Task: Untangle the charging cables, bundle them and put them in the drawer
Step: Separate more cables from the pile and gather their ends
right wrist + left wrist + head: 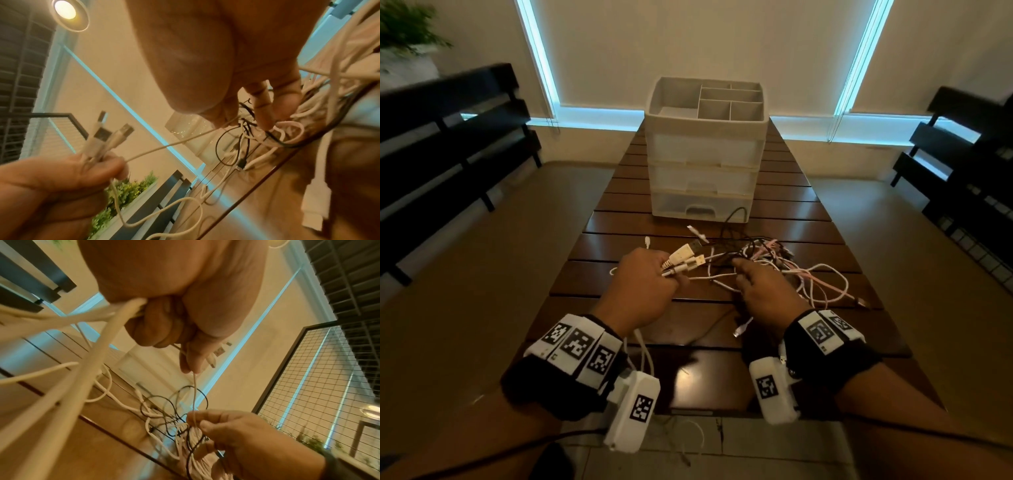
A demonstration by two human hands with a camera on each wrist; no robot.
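Left hand (643, 284) clenched on gathered USB plug ends (685, 257), lifted just above slatted table (619, 246). Right hand (763, 291) pinching thin white strand at tangled cables (784, 267), heaped just beside, near drawer unit (705, 150), drawers closed. Advice: keep plugs anchored, follow single strand through loops, ease slack out, avoid yanking knot tighter.

walls: cream (688, 41) | windows: blue-lit edges (537, 61) | benches: dark slatted (448, 137) | floor: tan (500, 240)
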